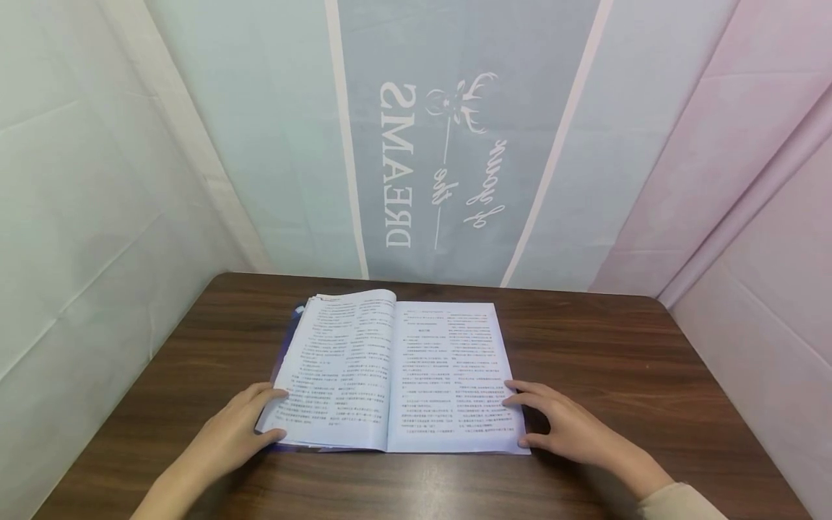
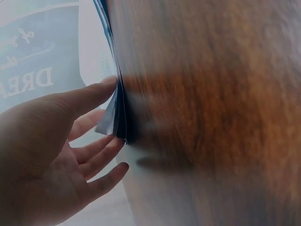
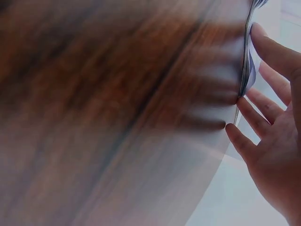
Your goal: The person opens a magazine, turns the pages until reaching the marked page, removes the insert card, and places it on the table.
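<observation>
An open magazine [image 1: 448, 375] lies on the wooden table, its printed columns upside down in the head view. The left-hand leaves [image 1: 338, 361] bulge up near the spine, and a dark blue cover edge [image 1: 286, 339] shows beneath them. My left hand [image 1: 237, 426] rests at the lower left corner, thumb and forefinger touching the page edge. At the lower right corner, my right hand [image 1: 565, 422] touches the side edge with spread fingers and the thumb near the corner. In the left wrist view, page corners [image 2: 109, 123] fan apart beside the left fingers.
The dark brown table [image 1: 598, 361] extends on both sides of the magazine. Behind it hangs a grey-blue cloth [image 1: 468, 36] with white lettering and a deer head. Pale cloth [image 1: 78, 217] hangs at the left, and more pale cloth [image 1: 767, 310] at the right.
</observation>
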`<state>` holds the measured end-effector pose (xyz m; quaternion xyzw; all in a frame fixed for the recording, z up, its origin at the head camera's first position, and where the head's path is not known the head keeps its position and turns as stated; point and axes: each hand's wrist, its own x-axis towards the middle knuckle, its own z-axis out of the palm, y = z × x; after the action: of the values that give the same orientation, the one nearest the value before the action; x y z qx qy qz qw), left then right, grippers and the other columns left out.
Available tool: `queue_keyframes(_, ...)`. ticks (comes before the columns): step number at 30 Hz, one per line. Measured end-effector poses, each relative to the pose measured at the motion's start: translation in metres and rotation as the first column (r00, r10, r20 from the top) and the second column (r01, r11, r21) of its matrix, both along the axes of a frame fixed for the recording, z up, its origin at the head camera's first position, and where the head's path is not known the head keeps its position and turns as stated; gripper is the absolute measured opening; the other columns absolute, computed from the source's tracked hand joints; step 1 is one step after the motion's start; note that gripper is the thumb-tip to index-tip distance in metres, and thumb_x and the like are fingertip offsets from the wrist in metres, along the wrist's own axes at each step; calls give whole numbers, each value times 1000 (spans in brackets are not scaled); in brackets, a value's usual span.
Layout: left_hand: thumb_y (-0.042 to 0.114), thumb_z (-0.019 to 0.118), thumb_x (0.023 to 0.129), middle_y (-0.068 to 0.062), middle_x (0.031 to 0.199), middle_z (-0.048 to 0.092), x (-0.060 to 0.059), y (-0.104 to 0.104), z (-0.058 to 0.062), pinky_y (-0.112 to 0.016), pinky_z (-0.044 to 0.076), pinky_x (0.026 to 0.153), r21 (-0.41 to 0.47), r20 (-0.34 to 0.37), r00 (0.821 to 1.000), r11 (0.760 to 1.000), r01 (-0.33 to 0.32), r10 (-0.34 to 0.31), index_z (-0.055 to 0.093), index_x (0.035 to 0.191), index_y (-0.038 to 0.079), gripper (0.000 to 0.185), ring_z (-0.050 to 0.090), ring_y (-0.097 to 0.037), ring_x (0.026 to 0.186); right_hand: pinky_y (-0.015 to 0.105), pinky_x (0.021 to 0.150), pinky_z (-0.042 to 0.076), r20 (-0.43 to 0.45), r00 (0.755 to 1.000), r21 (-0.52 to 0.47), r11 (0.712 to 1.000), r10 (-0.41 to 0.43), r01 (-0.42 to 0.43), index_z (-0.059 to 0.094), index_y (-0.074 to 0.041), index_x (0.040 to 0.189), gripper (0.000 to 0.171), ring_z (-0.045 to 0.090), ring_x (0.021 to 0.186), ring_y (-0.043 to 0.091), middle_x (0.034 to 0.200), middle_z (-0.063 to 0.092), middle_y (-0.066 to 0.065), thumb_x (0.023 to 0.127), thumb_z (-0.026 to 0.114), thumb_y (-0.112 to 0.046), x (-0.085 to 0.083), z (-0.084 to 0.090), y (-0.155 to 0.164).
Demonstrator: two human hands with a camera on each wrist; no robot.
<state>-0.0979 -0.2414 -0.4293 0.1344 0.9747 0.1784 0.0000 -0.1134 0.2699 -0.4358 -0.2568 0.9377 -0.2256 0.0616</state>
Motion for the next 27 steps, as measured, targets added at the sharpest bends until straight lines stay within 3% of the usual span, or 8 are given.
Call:
queue_keyframes(13, 24, 85, 77, -22, 135, 56, 0, -1, 2, -62, 47, 92, -12, 39, 999, 1000, 1, -1, 62, 126, 3, 57, 51, -45, 123, 56, 103, 42, -41, 999, -4, 999, 33, -33, 69, -20, 117, 40, 50, 129, 32, 138, 57, 6, 80, 83, -26, -8, 11, -5)
queue_keyframes(22, 23, 88, 73, -20, 131, 59, 1, 3, 5, -59, 49, 93, -97, -86, 995, 994, 49, -57, 66, 122, 6, 56, 56, -42, 118, 54, 103, 43, -101, 994, -44, 998, 37, -42, 71, -21, 109, 32, 53, 126, 31, 132, 61, 6, 80, 84, -24, -16, 23, -12)
queue_keyframes(27, 23, 87, 75, -17, 131, 60, 0, 13, 12, -58, 50, 91, -88, -128, 989, 994, 64, -75, 66, 122, 8, 53, 58, -39, 116, 54, 103, 42, -152, 988, -93, 994, 36, -50, 70, -22, 106, 30, 54, 125, 32, 129, 62, 5, 80, 84, -23, -20, 33, -18)
